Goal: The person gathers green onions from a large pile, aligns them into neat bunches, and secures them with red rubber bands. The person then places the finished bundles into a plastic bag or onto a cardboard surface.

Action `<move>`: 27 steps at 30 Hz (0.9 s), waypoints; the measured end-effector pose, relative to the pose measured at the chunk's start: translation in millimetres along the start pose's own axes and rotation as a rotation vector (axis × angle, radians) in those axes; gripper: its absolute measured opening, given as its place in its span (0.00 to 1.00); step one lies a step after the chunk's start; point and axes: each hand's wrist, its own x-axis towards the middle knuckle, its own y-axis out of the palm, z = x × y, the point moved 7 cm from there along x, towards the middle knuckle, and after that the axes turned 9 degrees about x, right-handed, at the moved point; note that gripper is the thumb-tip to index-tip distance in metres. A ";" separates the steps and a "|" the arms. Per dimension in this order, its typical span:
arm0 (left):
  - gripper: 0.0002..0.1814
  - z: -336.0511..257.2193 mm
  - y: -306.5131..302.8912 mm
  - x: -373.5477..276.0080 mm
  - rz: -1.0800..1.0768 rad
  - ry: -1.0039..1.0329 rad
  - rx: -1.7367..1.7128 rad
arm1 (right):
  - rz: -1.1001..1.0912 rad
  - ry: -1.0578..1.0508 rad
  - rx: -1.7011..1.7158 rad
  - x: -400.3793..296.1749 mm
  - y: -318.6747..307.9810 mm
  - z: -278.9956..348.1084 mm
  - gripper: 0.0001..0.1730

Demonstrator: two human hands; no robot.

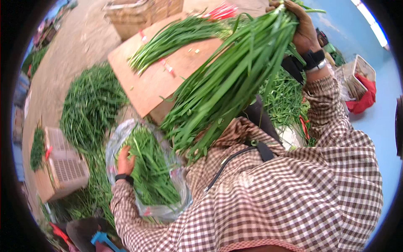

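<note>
My right hand [300, 26] is raised at the top right, closed around the pale stem end of a large bunch of garlic chives [233, 75]. The long flat leaves hang down to the left, over a board's edge and in front of my checked apron smock. My left hand [126, 161] is at the near side of a clear plastic bag [114, 138], which stands open and is full of loose chive leaves [154, 173]. Its thumb and fingers are apart against the leaves, and I see nothing gripped there. Another chive bunch [176, 39] lies on the board [138, 91].
Red-and-white ties [167, 66] and a bundle of red strips [222, 12] lie on the board. A chive heap [91, 104] covers the floor to the left, beside a plastic crate [67, 170]. A wicker basket [141, 15] stands behind; a white bin [359, 74] holds red cloth.
</note>
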 end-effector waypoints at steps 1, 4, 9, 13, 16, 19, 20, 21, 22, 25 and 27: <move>0.25 -12.6 -32.0 11.7 -0.028 -0.183 -0.152 | 0.034 0.002 0.022 4.6 -16.3 22.8 0.12; 0.18 -127.6 -138.4 35.8 -0.297 0.202 -0.431 | 0.094 -0.130 -0.091 -0.3 -26.6 73.8 0.08; 0.17 -335.3 -252.9 33.6 -0.492 0.622 -0.527 | 0.114 -0.517 -0.695 32.0 11.1 125.1 0.05; 0.20 -453.9 -265.8 73.1 -0.385 0.770 -0.540 | 0.063 -0.756 -0.842 24.0 27.8 163.6 0.07; 0.20 -507.1 -241.6 98.6 -0.208 0.829 -0.704 | -0.156 -0.749 -0.828 27.9 3.5 199.7 0.08; 0.18 -514.3 -222.3 128.5 -0.124 0.804 -0.900 | -0.117 -1.265 -2.078 17.4 -16.3 244.5 0.09; 0.16 -501.4 -216.4 135.8 -0.070 0.762 -0.973 | -0.201 -1.217 -1.891 19.6 -40.4 261.9 0.08; 0.15 -486.9 -205.7 146.2 -0.046 0.677 -0.996 | -0.295 -1.130 -1.682 16.9 -84.9 273.9 0.08; 0.15 -469.0 -195.7 157.2 -0.001 0.616 -1.041 | -0.361 -1.066 -1.531 14.1 -127.4 282.4 0.08; 0.12 -432.6 -165.9 167.7 0.023 0.430 -1.147 | -0.425 -0.951 -1.220 -10.4 -262.5 317.4 0.10; 0.12 -414.3 -148.6 179.3 0.044 0.377 -1.201 | -0.393 -0.862 -1.015 -41.2 -332.0 351.6 0.12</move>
